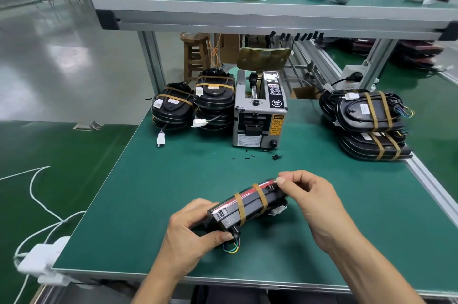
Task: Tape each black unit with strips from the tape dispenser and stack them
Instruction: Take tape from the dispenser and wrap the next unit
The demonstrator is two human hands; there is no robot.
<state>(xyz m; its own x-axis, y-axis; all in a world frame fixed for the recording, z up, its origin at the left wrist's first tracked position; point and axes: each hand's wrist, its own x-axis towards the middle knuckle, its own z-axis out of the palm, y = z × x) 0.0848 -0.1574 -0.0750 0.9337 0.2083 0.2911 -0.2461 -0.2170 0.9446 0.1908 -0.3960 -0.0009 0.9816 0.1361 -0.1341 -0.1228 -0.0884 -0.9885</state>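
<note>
Just in front of the grey boxy tape dispenser [260,115], both hands clamp a black plastic unit [247,204] already crossed by two tan tape strips: left hand [190,234] gripping its near end, right hand [304,194] pinching the far end. Stacking looks next, likely onto the taped piles [193,103] beside the dispenser on the green tabletop [173,179].

Black plastic unit with red lens edge [247,207]: on edge, two tan tape bands around it, near table front. Grey tape dispenser [259,115]: upright, mid-table. Taped black unit stacks: left [193,103], right [369,122].
</note>
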